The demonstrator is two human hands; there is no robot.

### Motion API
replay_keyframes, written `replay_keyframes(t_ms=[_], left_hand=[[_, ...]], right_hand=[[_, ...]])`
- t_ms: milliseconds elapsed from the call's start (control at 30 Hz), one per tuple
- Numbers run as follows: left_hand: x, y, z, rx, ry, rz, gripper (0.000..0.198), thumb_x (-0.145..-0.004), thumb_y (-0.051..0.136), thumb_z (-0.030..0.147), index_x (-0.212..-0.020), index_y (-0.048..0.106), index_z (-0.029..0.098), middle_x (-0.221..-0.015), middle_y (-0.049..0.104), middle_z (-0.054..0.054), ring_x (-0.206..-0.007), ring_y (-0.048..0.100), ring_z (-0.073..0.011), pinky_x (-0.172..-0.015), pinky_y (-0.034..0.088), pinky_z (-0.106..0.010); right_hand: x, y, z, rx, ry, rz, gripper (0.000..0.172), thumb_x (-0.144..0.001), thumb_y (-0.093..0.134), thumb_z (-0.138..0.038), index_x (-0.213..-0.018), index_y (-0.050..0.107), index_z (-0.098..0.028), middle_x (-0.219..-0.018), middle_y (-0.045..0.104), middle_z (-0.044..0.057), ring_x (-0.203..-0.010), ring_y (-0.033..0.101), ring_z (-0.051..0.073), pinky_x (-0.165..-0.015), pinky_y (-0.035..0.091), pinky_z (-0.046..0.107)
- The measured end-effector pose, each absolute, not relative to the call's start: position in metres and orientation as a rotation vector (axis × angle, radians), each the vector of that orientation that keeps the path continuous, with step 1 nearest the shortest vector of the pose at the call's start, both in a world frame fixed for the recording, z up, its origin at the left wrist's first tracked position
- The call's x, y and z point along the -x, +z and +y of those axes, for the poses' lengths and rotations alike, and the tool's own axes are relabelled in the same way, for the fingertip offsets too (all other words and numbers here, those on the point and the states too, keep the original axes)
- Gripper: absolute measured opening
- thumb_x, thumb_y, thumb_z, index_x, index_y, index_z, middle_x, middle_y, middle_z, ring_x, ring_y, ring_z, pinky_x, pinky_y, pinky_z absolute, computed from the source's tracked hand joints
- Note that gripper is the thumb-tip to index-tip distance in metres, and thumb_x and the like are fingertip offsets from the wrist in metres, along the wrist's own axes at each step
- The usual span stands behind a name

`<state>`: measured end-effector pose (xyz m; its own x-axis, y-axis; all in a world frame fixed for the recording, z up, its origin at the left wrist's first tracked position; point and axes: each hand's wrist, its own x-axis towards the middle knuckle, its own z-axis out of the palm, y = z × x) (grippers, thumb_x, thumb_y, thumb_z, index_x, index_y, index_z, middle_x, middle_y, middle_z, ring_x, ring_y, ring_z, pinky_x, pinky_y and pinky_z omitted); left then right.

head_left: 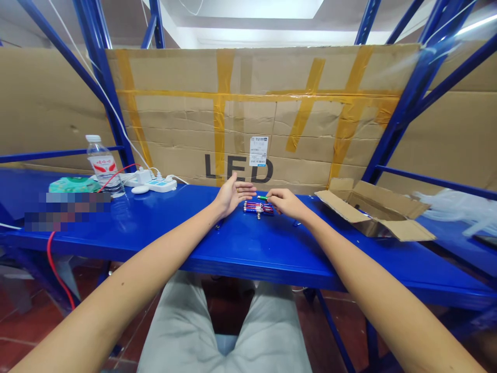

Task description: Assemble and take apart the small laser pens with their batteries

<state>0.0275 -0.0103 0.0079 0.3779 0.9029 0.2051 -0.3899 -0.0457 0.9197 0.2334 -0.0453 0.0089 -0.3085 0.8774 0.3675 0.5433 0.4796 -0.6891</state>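
My right hand [284,203] pinches a small shiny green tube [262,198], its silver end pointing left. Several similar slim tubes [254,207], blue and red with silver metal ends, lie side by side on the blue table just in front of both hands. Small silver clips or rings [259,216] show at their near side. My left hand [234,196] is open, fingers stretched toward the right, beside the left end of the row and holding nothing. A small dark bit [218,226] lies below my left wrist. What the tubes are is too small to tell.
An open cardboard box [378,207] stands at the right, with clear plastic bags [458,207] beyond it. At the left are a water bottle [104,167], a green packet [73,185] and a white power strip [153,183] with cables. A large carton [174,124] closes off the back.
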Motion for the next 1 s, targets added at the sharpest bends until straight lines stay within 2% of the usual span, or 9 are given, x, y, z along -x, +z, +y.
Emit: replay_keyframes(t_ms=[300, 600, 1000], left_hand=[[-0.0258, 0.0085, -0.0098, -1.191, 1.090, 0.594, 0.068, -0.096, 0.024, 0.060, -0.086, 0.066, 0.008, -0.089, 0.071, -0.020, -0.085, 0.070, -0.0247, -0.076, 0.053, -0.034], [-0.0233, 0.0076, -0.0063, -1.199, 1.065, 0.545, 0.071, -0.093, 0.025, 0.066, -0.087, 0.067, 0.009, -0.092, 0.072, -0.019, -0.088, 0.069, -0.0264, -0.079, 0.052, -0.036], [-0.0210, 0.0063, -0.0027, -1.229, 1.044, 0.530, 0.075, -0.092, 0.023, 0.067, -0.089, 0.070, 0.009, -0.098, 0.072, -0.019, -0.092, 0.069, -0.0290, -0.082, 0.050, -0.039]], right_hand=[[-0.2366, 0.0021, -0.0396, 1.145, 0.662, -2.012, 0.012, -0.077, 0.042, -0.025, -0.067, 0.046, -0.021, -0.049, 0.041, -0.005, -0.045, 0.041, 0.012, -0.048, 0.033, 0.026], [-0.2382, 0.0077, -0.0424, 1.172, 0.494, -2.067, 0.017, -0.078, 0.041, -0.026, -0.064, 0.050, -0.019, -0.052, 0.043, -0.004, -0.051, 0.040, 0.012, -0.053, 0.030, 0.027], [-0.2425, 0.0099, -0.0409, 1.155, 0.405, -2.055, 0.018, -0.077, 0.045, -0.027, -0.070, 0.058, -0.017, -0.052, 0.047, -0.003, -0.055, 0.043, 0.013, -0.059, 0.032, 0.028]])
